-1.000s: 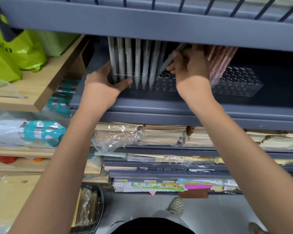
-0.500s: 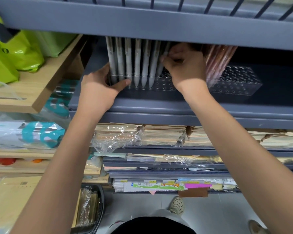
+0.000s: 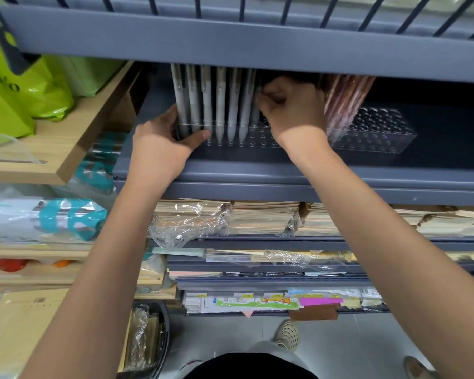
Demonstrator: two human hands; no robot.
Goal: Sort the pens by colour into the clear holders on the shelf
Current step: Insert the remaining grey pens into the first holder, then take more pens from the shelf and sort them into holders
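grips the left end of the clear holder [image 3: 260, 138] with the left hand [image 3: 162, 144], thumb in front; pinches a grey pen [image 3: 255, 112] with the right hand [image 3: 293, 113].

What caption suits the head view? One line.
Left hand grips the clear holder; right hand pinches a grey pen over it.

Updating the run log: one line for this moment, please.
left hand grips clear perforated plastic holder | right hand pinches pale grey plastic pen at holder

Matt grey metal shelf [image 3: 257, 173]; clear glossy plastic holder [image 3: 375, 138]; wrapped paper notebooks [image 3: 260, 217]
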